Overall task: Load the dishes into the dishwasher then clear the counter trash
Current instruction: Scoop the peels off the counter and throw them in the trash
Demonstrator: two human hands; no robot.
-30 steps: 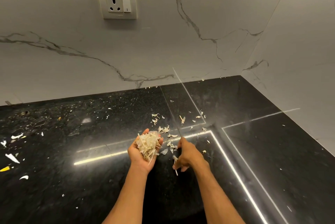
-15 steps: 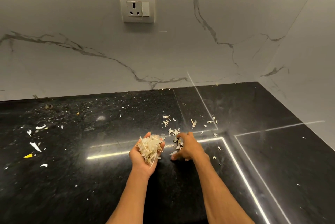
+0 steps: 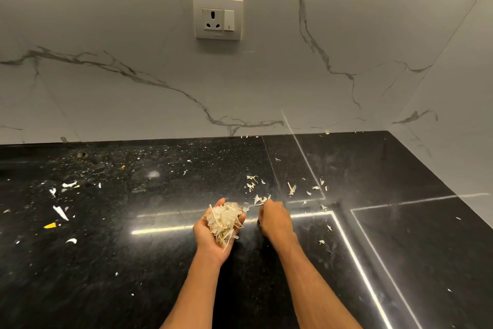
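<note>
White marble wall (image 3: 133, 35), black counter (image 3: 106, 262).

Two hands (image 3: 210, 242) (image 3: 276, 222), one socket (image 3: 212, 19), one switch (image 3: 229, 20), one yellow scrap (image 3: 50, 225), one peel heap (image 3: 225, 220).

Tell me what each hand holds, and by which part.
The left hand cups a heap of peels in its upturned palm. The right hand is knuckles-up over scraps on the counter; whether it pinches any cannot be told.

Dim, glare streaks on countertop (image 3: 106, 262)
</note>
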